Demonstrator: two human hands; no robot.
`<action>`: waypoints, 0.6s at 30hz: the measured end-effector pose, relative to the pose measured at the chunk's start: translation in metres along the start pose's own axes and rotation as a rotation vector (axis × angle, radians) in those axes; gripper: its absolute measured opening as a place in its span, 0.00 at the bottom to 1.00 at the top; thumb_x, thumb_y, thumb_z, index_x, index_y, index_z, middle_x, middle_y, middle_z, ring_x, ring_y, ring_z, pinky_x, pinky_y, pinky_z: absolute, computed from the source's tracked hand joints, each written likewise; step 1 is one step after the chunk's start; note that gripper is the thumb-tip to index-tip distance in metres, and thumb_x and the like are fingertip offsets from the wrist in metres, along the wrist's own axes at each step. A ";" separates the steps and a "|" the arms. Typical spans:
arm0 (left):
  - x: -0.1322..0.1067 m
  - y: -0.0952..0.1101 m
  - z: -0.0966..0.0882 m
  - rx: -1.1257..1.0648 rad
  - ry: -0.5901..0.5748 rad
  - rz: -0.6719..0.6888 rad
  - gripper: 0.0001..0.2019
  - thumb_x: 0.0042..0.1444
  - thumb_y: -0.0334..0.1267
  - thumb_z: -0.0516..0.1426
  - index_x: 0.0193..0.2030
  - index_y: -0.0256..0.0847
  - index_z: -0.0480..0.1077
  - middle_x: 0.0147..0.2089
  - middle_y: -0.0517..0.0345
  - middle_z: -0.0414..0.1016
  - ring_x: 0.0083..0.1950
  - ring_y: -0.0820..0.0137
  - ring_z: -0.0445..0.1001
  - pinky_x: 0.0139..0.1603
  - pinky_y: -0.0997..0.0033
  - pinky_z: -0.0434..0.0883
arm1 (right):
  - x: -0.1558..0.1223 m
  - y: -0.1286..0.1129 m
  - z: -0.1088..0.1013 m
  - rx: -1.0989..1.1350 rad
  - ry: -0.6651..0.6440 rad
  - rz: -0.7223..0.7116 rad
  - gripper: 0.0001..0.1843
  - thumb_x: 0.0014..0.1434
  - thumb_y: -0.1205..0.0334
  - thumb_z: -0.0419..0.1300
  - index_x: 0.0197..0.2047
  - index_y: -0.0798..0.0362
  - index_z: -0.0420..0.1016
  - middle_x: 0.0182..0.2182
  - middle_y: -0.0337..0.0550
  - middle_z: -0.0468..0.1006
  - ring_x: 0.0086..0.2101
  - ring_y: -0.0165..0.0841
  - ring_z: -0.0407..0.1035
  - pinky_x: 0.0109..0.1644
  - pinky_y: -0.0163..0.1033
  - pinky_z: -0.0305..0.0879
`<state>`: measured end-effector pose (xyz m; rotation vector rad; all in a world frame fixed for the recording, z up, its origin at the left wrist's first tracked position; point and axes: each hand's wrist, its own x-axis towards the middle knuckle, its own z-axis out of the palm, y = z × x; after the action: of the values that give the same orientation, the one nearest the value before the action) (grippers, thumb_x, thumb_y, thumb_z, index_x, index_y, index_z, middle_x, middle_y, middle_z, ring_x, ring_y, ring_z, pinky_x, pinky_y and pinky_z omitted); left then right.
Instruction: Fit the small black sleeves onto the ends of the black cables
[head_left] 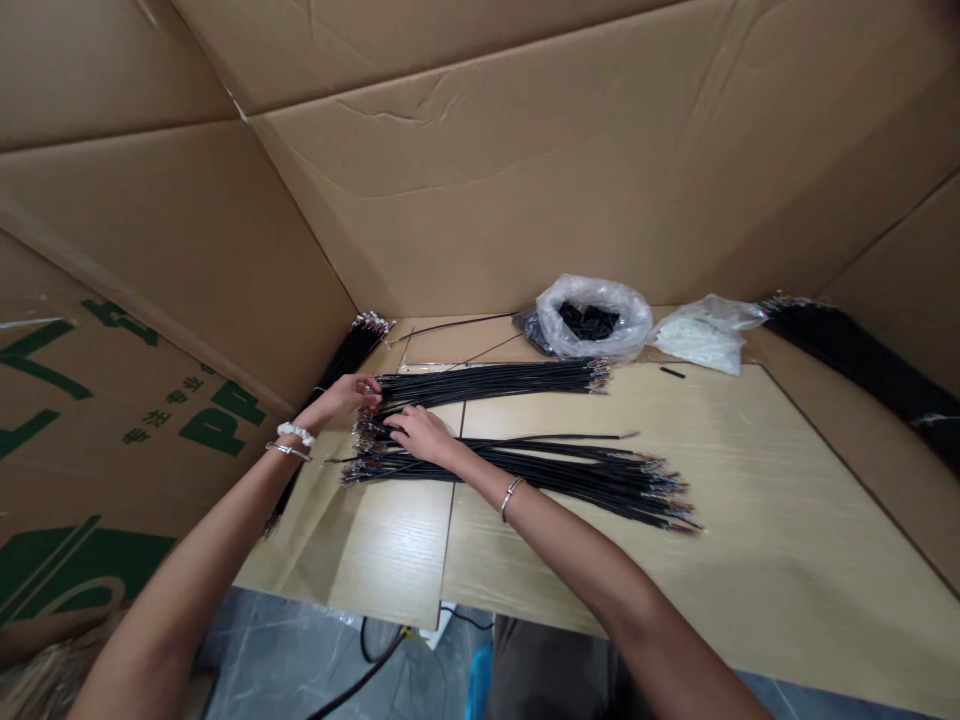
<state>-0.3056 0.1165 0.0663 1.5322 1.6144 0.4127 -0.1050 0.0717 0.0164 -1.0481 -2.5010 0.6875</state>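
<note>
Two bundles of black cables lie crosswise on the table. The upper bundle (495,381) is narrow and neatly aligned. Nearer to me, the lower bundle (562,475) fans out, with bare coloured wire ends at its right. My left hand (351,393) is closed at the left ends of the upper bundle, its fingertips pinched on cable ends there. My right hand (421,434) rests over the left part of the lower bundle, with thumb and fingers closed around a black cable. The exact grip of both hands is partly hidden.
Behind the bundles stand a clear bag of black parts (592,320) and a bag of white parts (709,335). A short black tube (673,372) lies near them. More cables lie left (352,350) and right (862,360). Cardboard walls (480,180) enclose the table (750,560).
</note>
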 end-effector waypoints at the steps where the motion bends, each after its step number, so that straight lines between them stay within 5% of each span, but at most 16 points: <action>1: -0.001 0.001 0.000 0.002 -0.008 -0.007 0.37 0.30 0.56 0.66 0.41 0.28 0.63 0.28 0.56 0.70 0.28 0.78 0.68 0.31 0.80 0.65 | 0.003 -0.003 0.001 0.005 0.005 0.019 0.19 0.66 0.59 0.51 0.58 0.48 0.70 0.51 0.47 0.70 0.52 0.39 0.63 0.55 0.42 0.59; 6: 0.000 0.001 -0.001 0.034 0.009 -0.011 0.37 0.30 0.56 0.66 0.41 0.27 0.65 0.29 0.55 0.70 0.28 0.79 0.67 0.30 0.82 0.64 | 0.015 -0.017 0.007 0.018 0.040 0.081 0.15 0.65 0.64 0.51 0.52 0.53 0.73 0.50 0.45 0.70 0.51 0.37 0.62 0.55 0.40 0.59; 18: -0.007 0.007 0.007 -0.035 0.012 -0.040 0.35 0.31 0.49 0.67 0.43 0.28 0.63 0.29 0.57 0.69 0.29 0.78 0.68 0.30 0.83 0.65 | 0.017 -0.021 0.008 -0.132 0.050 0.036 0.17 0.65 0.66 0.48 0.54 0.51 0.70 0.51 0.46 0.68 0.51 0.40 0.61 0.52 0.44 0.60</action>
<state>-0.2970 0.1093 0.0695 1.4718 1.6358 0.4269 -0.1317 0.0688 0.0237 -1.1434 -2.5185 0.5050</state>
